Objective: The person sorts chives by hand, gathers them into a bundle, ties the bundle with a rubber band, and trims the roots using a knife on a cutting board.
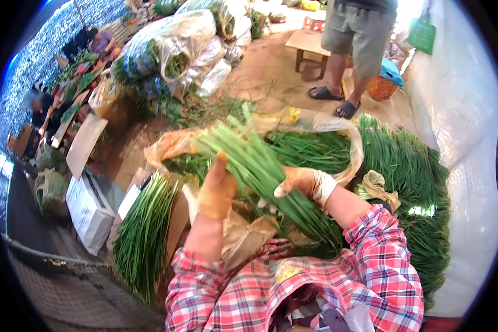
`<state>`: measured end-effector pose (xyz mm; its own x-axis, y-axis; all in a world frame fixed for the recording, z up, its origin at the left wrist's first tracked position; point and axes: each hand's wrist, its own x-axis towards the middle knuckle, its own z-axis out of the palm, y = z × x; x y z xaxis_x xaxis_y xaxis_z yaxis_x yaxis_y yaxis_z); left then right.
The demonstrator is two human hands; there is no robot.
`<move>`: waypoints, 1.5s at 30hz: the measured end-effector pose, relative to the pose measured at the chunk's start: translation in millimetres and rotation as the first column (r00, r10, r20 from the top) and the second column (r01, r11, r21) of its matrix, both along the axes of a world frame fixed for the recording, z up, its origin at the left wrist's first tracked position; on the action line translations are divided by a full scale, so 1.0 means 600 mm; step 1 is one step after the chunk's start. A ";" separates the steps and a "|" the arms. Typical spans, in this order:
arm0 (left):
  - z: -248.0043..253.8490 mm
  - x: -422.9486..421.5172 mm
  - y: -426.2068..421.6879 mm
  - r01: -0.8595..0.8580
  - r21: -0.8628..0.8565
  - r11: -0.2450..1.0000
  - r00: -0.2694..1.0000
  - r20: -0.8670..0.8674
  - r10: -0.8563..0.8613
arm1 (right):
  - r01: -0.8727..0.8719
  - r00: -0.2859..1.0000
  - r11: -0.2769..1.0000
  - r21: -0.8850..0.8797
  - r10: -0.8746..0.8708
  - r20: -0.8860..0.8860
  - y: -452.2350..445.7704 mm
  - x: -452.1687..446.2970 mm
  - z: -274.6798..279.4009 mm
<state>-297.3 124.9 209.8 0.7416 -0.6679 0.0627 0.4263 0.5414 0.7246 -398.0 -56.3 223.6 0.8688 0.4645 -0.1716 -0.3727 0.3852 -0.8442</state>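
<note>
A loose bunch of garlic chives is held up in front of me, pale stem ends toward the upper left and dark leaf tips toward the lower right. My right hand, in a pale stained glove, grips its middle with the thumb laid across it. At the stem end, my left hand, gloved likewise, holds the bunch from the side. Its thumb points up; the other fingers are hidden. Beneath and behind the bunch lies an open plastic bag with more chives inside.
Tied chives are stacked on the right, with a crumpled cloth beside them. Another heap of chives lies left, near a white box. Full plastic bags, a low wooden table and a standing person are farther back.
</note>
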 end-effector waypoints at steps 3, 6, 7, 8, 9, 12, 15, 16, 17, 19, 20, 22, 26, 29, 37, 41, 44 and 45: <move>-0.040 0.023 -0.019 -0.064 0.099 0.993 0.983 -0.166 0.080 | 0.122 0.992 0.992 0.039 -0.120 -0.036 0.031 -0.009 -0.065; -0.065 0.017 -0.036 -0.238 0.230 0.944 0.948 -0.158 0.277 | 0.172 0.982 0.983 0.066 -0.176 0.061 0.053 -0.004 -0.084; -0.059 0.008 -0.044 -0.271 0.219 0.937 0.946 -0.121 0.302 | 0.248 0.964 0.967 -0.062 -0.240 0.113 0.064 -0.004 -0.086; -0.048 0.000 -0.051 -0.301 0.201 0.932 0.943 -0.083 0.322 | 0.321 0.942 0.928 -0.192 -0.292 0.162 0.080 -0.003 -0.077; -0.043 -0.002 -0.053 -0.298 0.195 0.935 0.944 -0.084 0.318 | 0.310 0.950 0.934 -0.180 -0.295 0.101 0.084 -0.001 -0.090; -0.026 -0.004 -0.059 -0.192 0.143 0.971 0.979 -0.047 0.201 | 0.312 0.950 0.947 -0.081 -0.312 0.016 0.077 -0.013 -0.081; -0.022 -0.007 -0.051 -0.158 0.156 0.975 0.987 -0.011 0.161 | 0.328 0.944 0.944 0.030 -0.326 -0.052 0.065 -0.023 -0.082; -0.028 -0.004 -0.049 -0.155 0.156 0.976 0.987 -0.012 0.159 | 0.330 0.941 0.943 0.041 -0.326 -0.093 0.062 -0.026 -0.090; -0.034 0.001 -0.049 -0.207 0.161 0.965 0.975 -0.051 0.217 | 0.346 0.936 0.937 0.040 -0.342 -0.084 0.059 -0.026 -0.098; -0.047 0.014 -0.041 -0.263 0.185 0.947 0.958 -0.065 0.279 | 0.362 0.930 0.931 0.043 -0.358 -0.079 0.052 -0.028 -0.106; -0.035 0.014 -0.038 -0.264 0.184 0.947 0.958 -0.065 0.280 | 0.376 0.925 0.925 0.049 -0.372 -0.077 0.050 -0.029 -0.107; -0.007 0.014 -0.036 -0.345 0.323 0.881 0.937 0.070 0.342 | 0.370 0.928 0.928 0.033 -0.367 -0.067 0.050 -0.030 -0.104; 0.013 0.046 -0.040 -0.332 0.443 0.833 0.941 0.219 0.259 | 0.330 0.942 0.943 0.050 -0.324 -0.090 0.046 -0.033 -0.118; 0.026 0.045 -0.045 -0.350 0.446 0.823 0.932 0.253 0.259 | 0.300 0.951 0.949 0.100 -0.290 -0.108 0.045 -0.035 -0.122; -0.034 0.074 -0.067 -0.415 0.552 0.724 0.903 0.351 0.250 | 0.408 0.911 0.911 0.057 -0.401 -0.098 0.052 -0.047 -0.130; -0.037 0.049 -0.074 -0.330 0.284 0.900 0.932 -0.049 0.358 | 0.426 0.902 0.901 0.074 -0.418 -0.110 0.037 -0.059 -0.139; -0.067 0.056 -0.081 -0.371 0.261 0.891 0.903 -0.121 0.412 | 0.454 0.891 0.878 0.151 -0.446 -0.087 0.026 -0.064 -0.149; -0.080 0.058 -0.082 -0.456 0.317 0.831 0.885 0.070 0.459 | 0.415 0.910 0.890 0.187 -0.406 -0.087 0.013 -0.065 -0.162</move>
<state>-262.8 75.9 162.0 0.9670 -0.2341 -0.1007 0.1939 0.4193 0.8869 -436.8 -48.3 126.4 0.9831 0.0959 -0.1560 -0.1797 0.6686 -0.7216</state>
